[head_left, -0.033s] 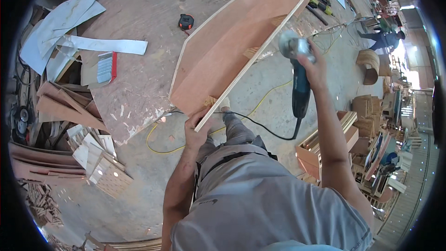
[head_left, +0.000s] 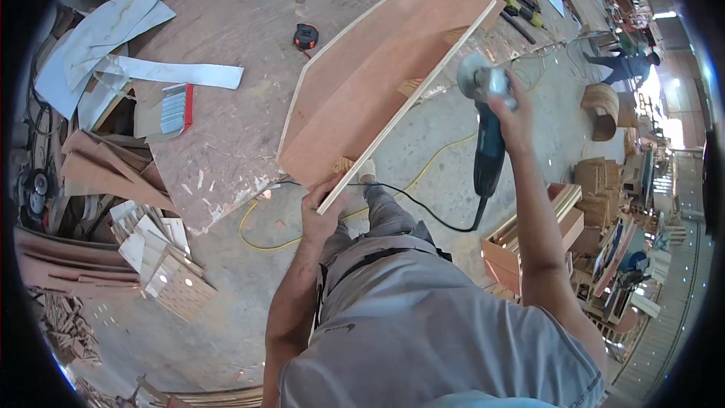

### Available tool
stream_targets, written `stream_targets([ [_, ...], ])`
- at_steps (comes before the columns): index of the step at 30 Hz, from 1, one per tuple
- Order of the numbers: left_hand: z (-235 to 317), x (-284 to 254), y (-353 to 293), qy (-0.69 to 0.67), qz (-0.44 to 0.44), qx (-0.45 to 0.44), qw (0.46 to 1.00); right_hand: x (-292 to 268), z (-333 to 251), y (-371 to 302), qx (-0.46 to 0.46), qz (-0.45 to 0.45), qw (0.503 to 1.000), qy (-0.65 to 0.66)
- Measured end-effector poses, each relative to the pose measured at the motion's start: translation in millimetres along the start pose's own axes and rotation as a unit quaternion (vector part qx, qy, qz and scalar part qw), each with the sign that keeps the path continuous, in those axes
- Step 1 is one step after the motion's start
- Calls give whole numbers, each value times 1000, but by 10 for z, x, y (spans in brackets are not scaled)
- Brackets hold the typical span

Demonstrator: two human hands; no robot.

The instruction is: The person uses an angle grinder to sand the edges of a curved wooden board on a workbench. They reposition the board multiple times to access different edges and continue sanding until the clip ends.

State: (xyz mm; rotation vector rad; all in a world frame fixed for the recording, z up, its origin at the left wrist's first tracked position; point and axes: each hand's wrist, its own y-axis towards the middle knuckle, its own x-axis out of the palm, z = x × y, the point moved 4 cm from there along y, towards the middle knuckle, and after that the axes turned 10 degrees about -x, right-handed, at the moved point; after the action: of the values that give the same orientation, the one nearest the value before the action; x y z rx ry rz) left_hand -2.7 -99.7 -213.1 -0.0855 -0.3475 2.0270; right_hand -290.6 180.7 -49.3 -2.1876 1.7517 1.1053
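Note:
A plywood panel piece [head_left: 370,83] with small wooden blocks along its inner side rests on the worktable [head_left: 226,23], its near edge jutting out past the table. My left hand [head_left: 323,208] is closed round the near lower corner of that piece. In my right hand [head_left: 513,117] is a dark teal angle grinder [head_left: 488,155], gripped by its metal head. The grinder's round disc [head_left: 472,75] is just right of the plywood's long edge, apart from it. A black cord runs from the grinder's lower end toward the table.
On the table lie a tape measure [head_left: 306,36], a red box of staples [head_left: 177,109], white sheets [head_left: 181,72] and a yellow-green tool [head_left: 517,6]. A yellow cable [head_left: 260,245] crosses the floor. Wooden offcuts [head_left: 162,264] lie left; a long box [head_left: 529,238] stands right. Another person [head_left: 627,66] is far right.
The view has shifted very slightly. My right hand and the grinder have tilted a little; my left hand keeps its hold on the plywood piece.

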Motion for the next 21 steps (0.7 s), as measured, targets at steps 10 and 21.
stream_targets([
  [10, 519, -333, 366, -194, 63, -5, 979, 962, -1419, -821, -195, -193, 951, 145],
  [21, 617, -504, 557, -259, 92, 64, 959, 1730, -2172, -590, -232, -261, 921, 174],
])
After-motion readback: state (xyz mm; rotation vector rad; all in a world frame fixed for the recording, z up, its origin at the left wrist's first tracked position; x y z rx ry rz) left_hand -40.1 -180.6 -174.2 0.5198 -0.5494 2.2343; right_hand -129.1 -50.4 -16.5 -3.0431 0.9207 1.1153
